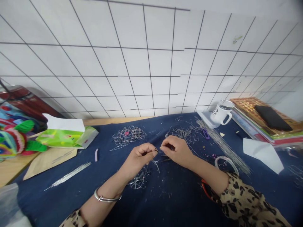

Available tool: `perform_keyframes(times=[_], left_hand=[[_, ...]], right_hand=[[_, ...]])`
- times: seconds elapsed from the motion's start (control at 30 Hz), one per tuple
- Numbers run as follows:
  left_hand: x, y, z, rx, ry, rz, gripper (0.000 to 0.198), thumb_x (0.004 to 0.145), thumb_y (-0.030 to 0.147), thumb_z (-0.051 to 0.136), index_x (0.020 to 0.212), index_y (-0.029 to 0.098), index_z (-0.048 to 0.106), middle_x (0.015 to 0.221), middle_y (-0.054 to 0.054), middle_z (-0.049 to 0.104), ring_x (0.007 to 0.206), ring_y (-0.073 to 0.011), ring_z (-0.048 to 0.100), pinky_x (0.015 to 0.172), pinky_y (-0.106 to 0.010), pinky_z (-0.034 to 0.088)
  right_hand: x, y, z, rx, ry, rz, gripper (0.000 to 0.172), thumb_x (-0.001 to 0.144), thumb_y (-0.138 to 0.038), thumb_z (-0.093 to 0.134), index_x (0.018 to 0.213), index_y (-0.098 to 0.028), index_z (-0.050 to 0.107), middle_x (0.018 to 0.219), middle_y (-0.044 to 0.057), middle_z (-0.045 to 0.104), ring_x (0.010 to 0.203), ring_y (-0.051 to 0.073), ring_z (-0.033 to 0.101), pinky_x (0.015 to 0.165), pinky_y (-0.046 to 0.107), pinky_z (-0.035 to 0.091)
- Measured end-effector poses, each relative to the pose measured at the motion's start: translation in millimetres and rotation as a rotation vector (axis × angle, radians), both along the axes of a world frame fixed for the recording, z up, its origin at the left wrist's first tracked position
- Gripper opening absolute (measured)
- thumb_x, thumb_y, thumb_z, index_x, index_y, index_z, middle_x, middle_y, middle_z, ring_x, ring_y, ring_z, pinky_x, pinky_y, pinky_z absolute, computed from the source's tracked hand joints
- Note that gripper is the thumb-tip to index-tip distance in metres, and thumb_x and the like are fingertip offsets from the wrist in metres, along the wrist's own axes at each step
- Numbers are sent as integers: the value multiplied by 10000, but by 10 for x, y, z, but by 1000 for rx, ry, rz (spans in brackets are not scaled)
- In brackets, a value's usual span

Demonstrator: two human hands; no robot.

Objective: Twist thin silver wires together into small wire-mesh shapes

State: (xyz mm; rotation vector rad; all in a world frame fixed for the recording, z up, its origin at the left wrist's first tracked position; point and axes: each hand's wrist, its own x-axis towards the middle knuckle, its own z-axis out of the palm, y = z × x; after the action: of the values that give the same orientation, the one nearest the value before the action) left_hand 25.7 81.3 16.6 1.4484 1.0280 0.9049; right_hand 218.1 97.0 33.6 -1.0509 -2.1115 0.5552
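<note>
My left hand is closed in a pinch, thumb against forefinger, above the middle of the dark blue cloth. Thin wire ends show just below its fingertips. Facing it across a small gap, my right hand pinches too; what sits in its fingertips is too small to make out. A tangle of wire loops lies under my left hand. Further back are two more wire tangles, one with a pink bit and one behind my right hand. A dark pointed tool tip shows beneath my right fingers.
Straight wires lie in a bundle at the right and another at the left. Around them are a purple clip-like item, a clear ring, a white mug, stacked books with a phone, and a green tissue pack.
</note>
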Motion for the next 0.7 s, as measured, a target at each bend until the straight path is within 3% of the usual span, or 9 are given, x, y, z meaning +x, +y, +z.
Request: perform_keyframes(times=[0.17,0.43,0.7], left_hand=[[15,-1,-22,4,-32,39,157,802,309,587,789,153,566,625,36,463,527,-72,407,496,-199,355],[18,-13,63,62,-43,-25,177,832,304,555,759,156,618,689,-6,552,656,-121,507,659,-267,425],[-22,-8,98,61,-59,-64,198,845,261,528,702,149,604,673,-14,570,633,-124,525,657,-271,431]], right_hand=[[-22,-44,-25,12,23,85,55,781,-219,576,813,-178,592,745,6,583,619,97,522,616,223,429],[-38,-47,-60,147,18,116,105,776,-114,502,751,-175,584,742,19,584,664,106,519,626,225,430],[-39,-36,-79,155,26,126,108,775,-119,503,746,-181,587,734,15,585,657,108,519,615,230,438]])
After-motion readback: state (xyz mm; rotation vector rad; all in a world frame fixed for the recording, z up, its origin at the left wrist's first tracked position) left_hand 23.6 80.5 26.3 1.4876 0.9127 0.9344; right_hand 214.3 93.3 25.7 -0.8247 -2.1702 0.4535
